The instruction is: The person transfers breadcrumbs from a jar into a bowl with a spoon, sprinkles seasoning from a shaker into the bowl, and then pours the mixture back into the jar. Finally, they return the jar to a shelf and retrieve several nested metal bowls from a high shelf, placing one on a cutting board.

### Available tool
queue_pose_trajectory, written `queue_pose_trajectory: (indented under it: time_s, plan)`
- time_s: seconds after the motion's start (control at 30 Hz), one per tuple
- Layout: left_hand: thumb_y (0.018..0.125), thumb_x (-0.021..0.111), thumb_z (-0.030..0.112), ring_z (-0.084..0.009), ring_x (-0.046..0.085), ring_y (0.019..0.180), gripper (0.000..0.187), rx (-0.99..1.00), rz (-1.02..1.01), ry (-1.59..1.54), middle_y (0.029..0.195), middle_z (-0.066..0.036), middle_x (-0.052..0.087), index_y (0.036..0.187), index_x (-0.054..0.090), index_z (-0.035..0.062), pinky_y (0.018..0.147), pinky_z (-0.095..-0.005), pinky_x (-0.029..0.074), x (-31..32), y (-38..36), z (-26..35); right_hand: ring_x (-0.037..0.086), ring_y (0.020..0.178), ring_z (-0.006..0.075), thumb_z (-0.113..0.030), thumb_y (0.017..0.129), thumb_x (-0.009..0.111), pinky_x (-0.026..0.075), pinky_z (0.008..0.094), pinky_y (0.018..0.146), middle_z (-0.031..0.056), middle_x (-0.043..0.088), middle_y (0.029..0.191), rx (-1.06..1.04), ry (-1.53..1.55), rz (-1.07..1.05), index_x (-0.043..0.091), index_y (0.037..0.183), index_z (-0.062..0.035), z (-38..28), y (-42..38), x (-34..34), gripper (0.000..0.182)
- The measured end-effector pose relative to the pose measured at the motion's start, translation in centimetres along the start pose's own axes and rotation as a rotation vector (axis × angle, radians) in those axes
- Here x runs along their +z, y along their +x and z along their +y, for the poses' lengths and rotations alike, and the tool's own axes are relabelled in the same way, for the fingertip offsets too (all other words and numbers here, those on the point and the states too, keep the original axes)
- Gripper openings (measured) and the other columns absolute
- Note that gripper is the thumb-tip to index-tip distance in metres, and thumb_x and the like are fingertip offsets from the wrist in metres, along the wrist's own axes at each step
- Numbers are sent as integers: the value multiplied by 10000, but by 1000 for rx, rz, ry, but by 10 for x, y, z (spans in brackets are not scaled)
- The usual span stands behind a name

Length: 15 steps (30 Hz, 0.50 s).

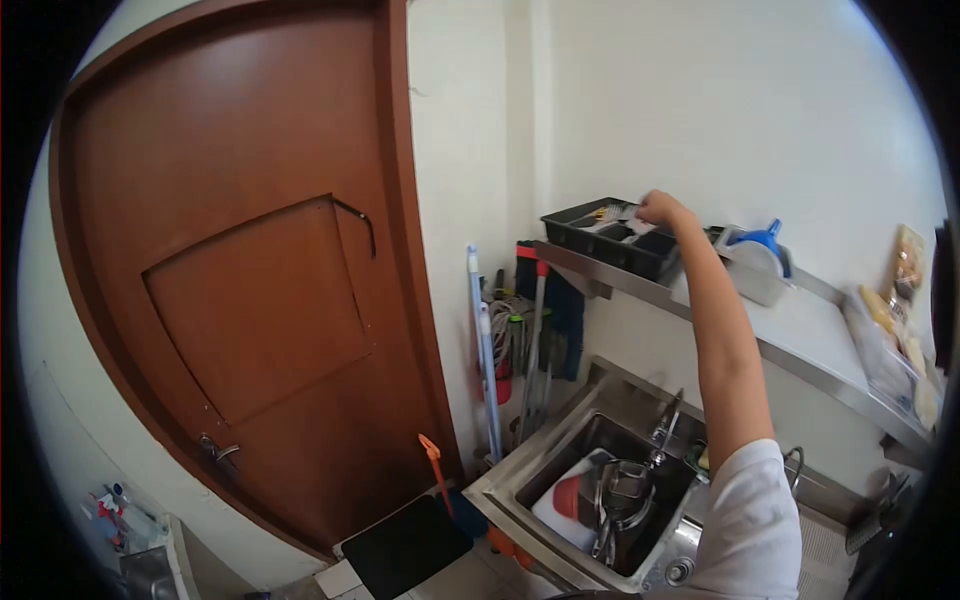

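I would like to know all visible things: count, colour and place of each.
Door: one, brown, left.
Mat: one, black, floor by door.
Tool: one, orange handle, between door and sink.
Poles: several, pale blue and grey, by door.
Sink: one, silver, below shelf.
Dishes: several, silver, red, white, in sink.
Faucet: one, silver, sink's back.
Shelf: one, silver, right wall.
Tray: one, black, shelf's left end.
Utensils: several, mixed, in tray.
Container: one, whitish, shelf, right of tray.
Bags: count unclear, yellowish, shelf's right end.
Small items: several, mixed, lower left.
Sleeve: one, pale grey, lower right.
Right hand: one, bare, over tray.
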State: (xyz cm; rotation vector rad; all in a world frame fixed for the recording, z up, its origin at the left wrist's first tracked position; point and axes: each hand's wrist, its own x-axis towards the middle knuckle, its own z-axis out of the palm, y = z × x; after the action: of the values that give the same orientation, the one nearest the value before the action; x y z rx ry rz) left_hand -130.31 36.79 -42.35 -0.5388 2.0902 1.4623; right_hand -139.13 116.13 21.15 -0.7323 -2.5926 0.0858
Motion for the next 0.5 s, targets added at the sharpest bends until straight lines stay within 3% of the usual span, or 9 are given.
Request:
queue_pose_trajectory:
  time_s: [0.07, 0.1, 0.17, 0.2, 0.23, 0.27, 0.33, 0.4, 0.5]
  plan:
    - [838, 571, 425, -301, 623, 959, 578, -15, 61, -23, 1111, -172, 613, 1295, 466, 89, 706, -420, 499, -21, 18, -4, 652, 811, 275, -252, 687, 659, 510, 386, 736, 160, 678, 901, 159, -263, -131, 691, 915, -43, -24, -11, -3, 312]
    - [837, 572, 428, -302, 624, 957, 581, -13, 91, -33, 1113, -172, 613, 1298, 466, 90, 702, -421, 501, -30, 25, -8, 652, 811, 275, -252, 687, 659, 510, 386, 736, 160, 678, 901, 155, -268, -142, 691, 915, -43, -27, -3, 1, 312]
    - [836, 572, 434, -305, 628, 955, 588, 28, 140, -61, 1117, -173, 613, 1302, 465, 92, 693, -423, 504, -51, 42, -25, 646, 854, 269, -288, 689, 672, 510, 407, 750, 150, 677, 928, 318, -389, -363, 695, 918, -50, -32, 14, 16, 331]
    - [835, 573, 437, -306, 629, 953, 592, 108, 136, -52, 1119, -173, 613, 1304, 464, 93, 689, -425, 506, -64, 55, -40, 650, 834, 262, -282, 700, 674, 515, 399, 736, 142, 680, 907, 369, -393, -351, 698, 904, -54, -40, 12, 14, 307]
    - [862, 533, 287, -226, 616, 838, 357, -133, 295, -95, 902, -139, 633, 1143, 531, 68, 666, -377, 489, -50, 58, -35, 655, 813, 256, -276, 710, 676, 520, 392, 721, 134, 684, 886, 401, -404, -344, 702, 891, -58, -49, 10, 9, 284]
    - [854, 504, 215, -234, 608, 641, 226, -60, 278, -111, 780, -114, 618, 1011, 584, 73, 508, -356, 479, -48, 68, -61, 660, 759, 247, -281, 726, 678, 523, 365, 692, 134, 685, 849, 216, -461, -272, 704, 837, -63, -25, 16, 18, 246]
    - [835, 491, 225, -253, 639, 698, 242, 133, 168, 231, 845, -151, 646, 907, 628, 38, 569, -398, 520, -32, 66, -123, 632, 705, 305, -201, 691, 683, 500, 408, 658, 154, 660, 783, 45, -537, -64, 677, 766, -42, 43, 44, 50, 176]
    - [785, 560, 253, -263, 586, 859, 289, -54, 166, 297, 983, -149, 607, 991, 616, 59, 709, -393, 473, 2, 57, -167, 605, 715, 249, -182, 742, 601, 493, 361, 673, 119, 647, 780, -243, -98, 139, 663, 824, -26, 22, 24, 29, 187]
    - [710, 662, 295, -278, 506, 1100, 461, -293, 88, 250, 1188, -147, 550, 1118, 599, 89, 919, -385, 403, 67, 31, -219, 566, 730, 165, -155, 819, 477, 482, 291, 694, 66, 628, 776, -740, 675, 167, 642, 911, -1, -28, -69, 4, 243]
